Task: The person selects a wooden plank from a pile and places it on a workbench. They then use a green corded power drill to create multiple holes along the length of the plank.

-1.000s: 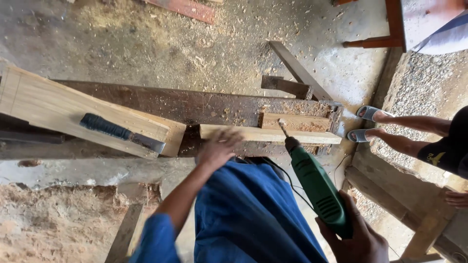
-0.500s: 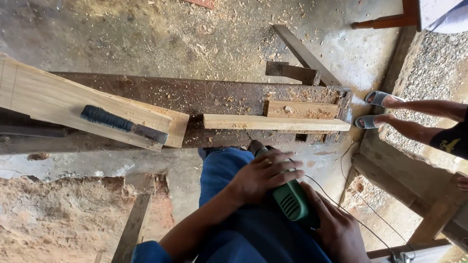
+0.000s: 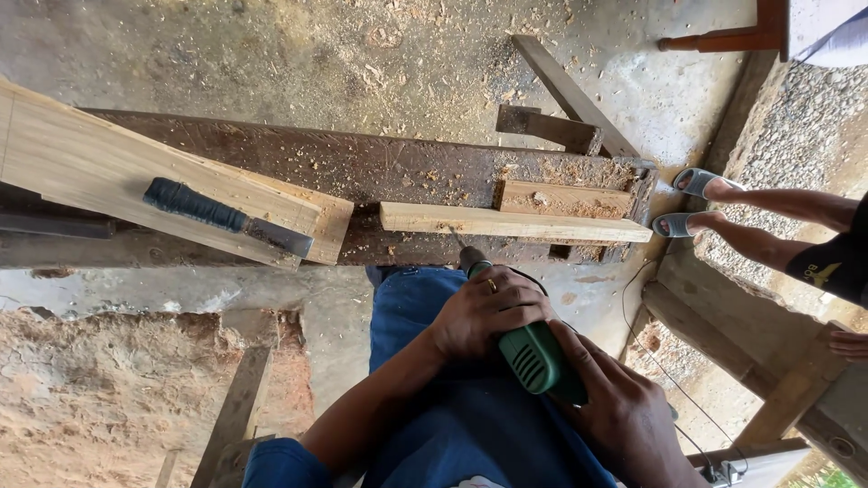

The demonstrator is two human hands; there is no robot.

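Gripping green drill (image 3: 533,354) | left hand (image 3: 484,312) fingers wrapped over front | right hand (image 3: 624,420) closed on rear

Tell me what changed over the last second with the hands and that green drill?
The left hand left the bench and came back to clasp the front of the green drill. The drill was pulled in towards the body, its bit now pointing at the near edge of the pale wooden strip. The right hand kept its grip on the rear. The chisel on the plank stayed put.
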